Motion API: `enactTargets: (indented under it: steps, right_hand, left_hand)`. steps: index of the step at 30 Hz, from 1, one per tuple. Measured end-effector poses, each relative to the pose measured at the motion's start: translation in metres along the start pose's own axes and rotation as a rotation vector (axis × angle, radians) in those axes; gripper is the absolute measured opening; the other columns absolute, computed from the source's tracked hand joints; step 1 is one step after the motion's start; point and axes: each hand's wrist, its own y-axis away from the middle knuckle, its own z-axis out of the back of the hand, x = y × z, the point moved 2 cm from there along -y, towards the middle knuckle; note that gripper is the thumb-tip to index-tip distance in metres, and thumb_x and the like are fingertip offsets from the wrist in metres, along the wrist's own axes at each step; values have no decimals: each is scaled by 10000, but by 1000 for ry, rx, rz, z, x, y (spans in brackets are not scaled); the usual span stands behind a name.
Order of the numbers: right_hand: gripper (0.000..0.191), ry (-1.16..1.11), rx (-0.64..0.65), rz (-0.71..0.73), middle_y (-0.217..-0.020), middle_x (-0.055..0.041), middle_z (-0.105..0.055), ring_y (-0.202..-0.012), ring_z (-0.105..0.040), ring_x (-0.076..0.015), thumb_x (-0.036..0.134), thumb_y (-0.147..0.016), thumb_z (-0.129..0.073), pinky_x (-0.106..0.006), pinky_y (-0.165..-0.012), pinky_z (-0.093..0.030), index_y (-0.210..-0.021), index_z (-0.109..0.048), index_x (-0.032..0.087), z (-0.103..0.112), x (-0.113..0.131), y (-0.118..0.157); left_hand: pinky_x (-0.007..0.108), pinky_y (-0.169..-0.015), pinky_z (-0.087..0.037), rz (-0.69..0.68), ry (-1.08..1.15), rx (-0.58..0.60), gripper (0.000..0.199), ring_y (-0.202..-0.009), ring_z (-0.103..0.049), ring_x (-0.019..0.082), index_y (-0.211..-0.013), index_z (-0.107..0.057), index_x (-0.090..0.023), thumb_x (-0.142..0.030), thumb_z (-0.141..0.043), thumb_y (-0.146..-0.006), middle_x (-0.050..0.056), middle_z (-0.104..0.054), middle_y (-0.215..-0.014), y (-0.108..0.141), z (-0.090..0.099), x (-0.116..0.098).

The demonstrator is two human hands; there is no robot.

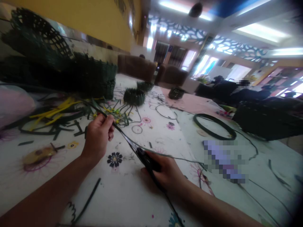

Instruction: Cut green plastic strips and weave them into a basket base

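Observation:
My left hand (98, 137) pinches a dark green strip (119, 128) between thumb and fingers, above the flowered tablecloth. My right hand (167, 171) is closed around the black handles of a pair of scissors (144, 157). The blades point up and left toward my left hand and lie along the strip; whether they are cutting it I cannot tell. A thin strand (176, 157) runs off to the right past my right hand. Beyond my left hand lies a tangle of green and yellow strips (120, 113).
Large dark woven baskets (92, 75) stand at the back left, with a small woven basket (134, 96) farther along. On the right are a coiled dark band (214, 126) and a dark woven basket (267, 121). A roll of tape (38, 155) lies at left. People sit in the background.

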Motion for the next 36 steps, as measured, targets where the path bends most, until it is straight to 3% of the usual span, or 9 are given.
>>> enactTargets:
  steps: [7, 16, 21, 30, 36]
  right_hand:
    - [309, -43, -29, 44, -901, -52, -721, -776, -624, -194, 383, -794, -697, -290, -726, -508, -1002, -731, 158, -1, 6, 1]
    - [279, -53, 23, -19, -810, -16, -680, -678, -563, -149, 346, -793, -699, -259, -643, -482, -996, -729, 157, 1, 5, 0]
    - [374, -35, 35, -31, -797, -10, -674, -652, -548, -146, 362, -783, -710, -269, -641, -476, -1109, -728, 178, -1, 1, 1]
    - [467, -92, 23, -20, -802, -17, -674, -698, -565, -164, 365, -752, -731, -261, -647, -466, -1170, -716, 157, 0, 7, -1]
    - [395, -90, 45, -38, -834, -20, -692, -694, -573, -162, 382, -772, -709, -270, -669, -481, -1106, -728, 173, 0, 1, 0]
  left_hand:
    - [189, -341, -253, 69, -14, 62, 264, -384, -358, 63, -682, -555, -197, -399, -686, -789, -33, -450, -527, 13, -9, 8]
    - [168, -338, -269, 67, -9, 92, 266, -383, -369, 56, -706, -577, -173, -398, -695, -786, -39, -473, -522, 9, -7, 7]
    - [153, -343, -248, 9, 21, 11, 244, -387, -350, 40, -710, -571, -165, -357, -706, -778, -52, -448, -526, -2, 0, 2]
    - [171, -345, -260, 93, 53, 32, 214, -386, -359, 53, -695, -556, -183, -327, -675, -799, -42, -436, -533, 11, -10, 6]
    - [186, -352, -254, 116, 58, 23, 200, -395, -346, 59, -687, -556, -187, -311, -667, -798, -37, -423, -534, 12, -11, 5]
